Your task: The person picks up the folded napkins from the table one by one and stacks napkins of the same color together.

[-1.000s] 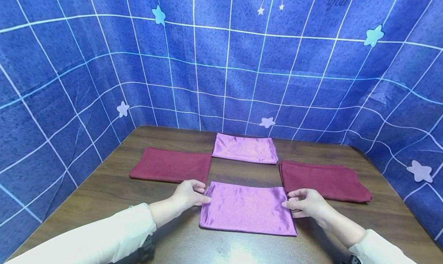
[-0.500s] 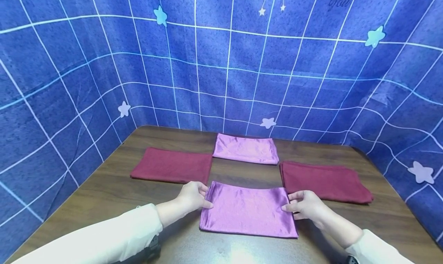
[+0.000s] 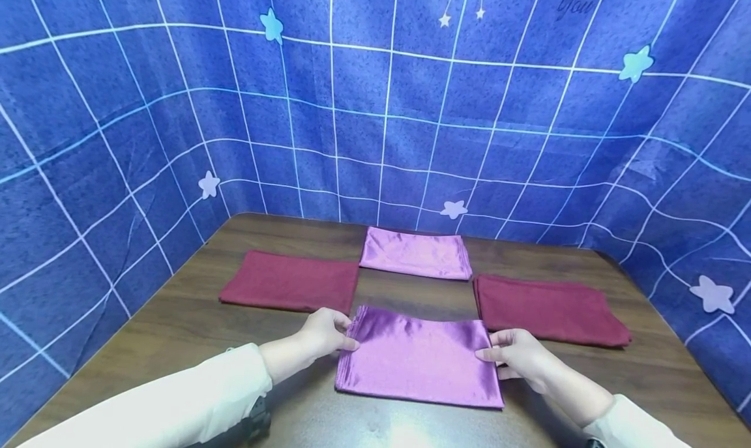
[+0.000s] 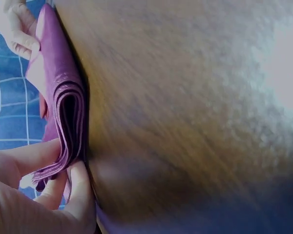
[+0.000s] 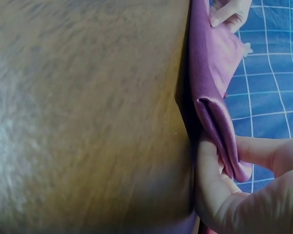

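Observation:
A folded shiny purple satin cloth (image 3: 419,363) is at the near middle of the table. My left hand (image 3: 325,336) pinches its left edge, thumb on top and fingers beneath. In the left wrist view the layered folds of the satin cloth (image 4: 71,114) show end-on between thumb and fingers. At the opposite edge my right hand (image 3: 522,357) pinches the same cloth, its thumb over the top. The right wrist view shows the cloth's rounded fold (image 5: 217,122) held between the right thumb (image 5: 259,148) and the fingers below.
Behind it lies another folded purple satin cloth (image 3: 416,253). A folded dark red cloth (image 3: 293,282) lies to the left, and a second dark red cloth (image 3: 551,310) to the right, close to the right hand. A blue gridded curtain (image 3: 375,109) hangs behind the wooden table (image 3: 193,324).
Both hands have taken a firmer pinch on the near satin cloth's side edges. The cloth's far edge now bows a little more, and the right hand sits slightly nearer the front.

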`<control>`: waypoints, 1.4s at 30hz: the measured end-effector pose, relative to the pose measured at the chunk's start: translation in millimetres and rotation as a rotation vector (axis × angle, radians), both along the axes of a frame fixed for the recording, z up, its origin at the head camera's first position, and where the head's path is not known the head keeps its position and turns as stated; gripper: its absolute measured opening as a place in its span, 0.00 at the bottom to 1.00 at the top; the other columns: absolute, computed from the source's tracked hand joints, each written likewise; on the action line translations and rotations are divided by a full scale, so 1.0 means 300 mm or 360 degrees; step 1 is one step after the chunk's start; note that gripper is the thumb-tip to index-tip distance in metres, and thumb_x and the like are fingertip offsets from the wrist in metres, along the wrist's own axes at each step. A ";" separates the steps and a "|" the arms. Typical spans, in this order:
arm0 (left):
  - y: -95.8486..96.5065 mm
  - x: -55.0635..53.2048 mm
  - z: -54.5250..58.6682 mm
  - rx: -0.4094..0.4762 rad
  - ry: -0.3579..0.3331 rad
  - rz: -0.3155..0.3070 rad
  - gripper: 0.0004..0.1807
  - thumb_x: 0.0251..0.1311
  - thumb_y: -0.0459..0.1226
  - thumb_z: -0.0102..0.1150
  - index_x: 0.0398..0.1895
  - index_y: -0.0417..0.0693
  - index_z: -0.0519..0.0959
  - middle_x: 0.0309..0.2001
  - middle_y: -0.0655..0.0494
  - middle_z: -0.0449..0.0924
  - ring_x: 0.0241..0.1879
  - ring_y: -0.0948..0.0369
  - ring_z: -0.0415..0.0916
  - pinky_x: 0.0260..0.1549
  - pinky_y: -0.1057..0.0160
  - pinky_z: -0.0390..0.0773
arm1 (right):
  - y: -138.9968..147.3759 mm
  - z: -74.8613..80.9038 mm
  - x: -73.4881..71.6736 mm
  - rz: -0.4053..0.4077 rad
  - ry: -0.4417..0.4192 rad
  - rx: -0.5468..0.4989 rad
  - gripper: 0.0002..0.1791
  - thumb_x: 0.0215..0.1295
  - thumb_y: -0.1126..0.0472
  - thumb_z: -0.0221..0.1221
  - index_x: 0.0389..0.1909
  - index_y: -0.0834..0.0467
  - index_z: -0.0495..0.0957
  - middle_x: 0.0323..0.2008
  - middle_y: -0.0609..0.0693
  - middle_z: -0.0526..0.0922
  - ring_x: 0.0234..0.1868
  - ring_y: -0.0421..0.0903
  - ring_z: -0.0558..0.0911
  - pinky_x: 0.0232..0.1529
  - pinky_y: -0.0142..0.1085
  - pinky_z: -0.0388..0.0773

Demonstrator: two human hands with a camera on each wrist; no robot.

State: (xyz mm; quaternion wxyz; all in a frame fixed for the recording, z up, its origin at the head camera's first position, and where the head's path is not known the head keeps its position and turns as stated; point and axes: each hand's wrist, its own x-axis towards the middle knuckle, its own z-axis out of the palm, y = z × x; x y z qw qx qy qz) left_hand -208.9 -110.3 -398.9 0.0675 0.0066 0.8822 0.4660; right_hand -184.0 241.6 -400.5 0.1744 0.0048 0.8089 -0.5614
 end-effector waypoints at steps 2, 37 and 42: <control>-0.002 -0.001 0.006 0.0023 -0.0020 -0.0015 0.18 0.37 0.26 0.75 0.35 0.35 0.81 0.32 0.48 0.82 0.25 0.58 0.81 0.30 0.62 0.83 | 0.001 0.002 0.001 0.0000 -0.0002 -0.0016 0.11 0.59 0.64 0.63 0.38 0.66 0.76 0.31 0.47 0.78 0.34 0.43 0.78 0.42 0.44 0.84; -0.045 -0.038 0.027 0.0592 -0.0378 -0.0141 0.26 0.52 0.23 0.63 0.55 0.30 0.68 0.36 0.48 0.80 0.33 0.59 0.79 0.41 0.54 0.85 | 0.013 0.030 0.018 0.0095 -0.0087 -0.0222 0.11 0.62 0.63 0.60 0.42 0.65 0.73 0.28 0.45 0.79 0.30 0.40 0.78 0.37 0.37 0.82; -0.049 -0.042 0.034 0.0610 -0.0322 -0.0113 0.26 0.51 0.23 0.65 0.55 0.31 0.70 0.35 0.50 0.80 0.30 0.62 0.78 0.35 0.61 0.84 | 0.014 0.039 0.014 0.0100 -0.0077 -0.0215 0.11 0.62 0.63 0.60 0.42 0.64 0.72 0.27 0.44 0.80 0.29 0.40 0.79 0.36 0.37 0.82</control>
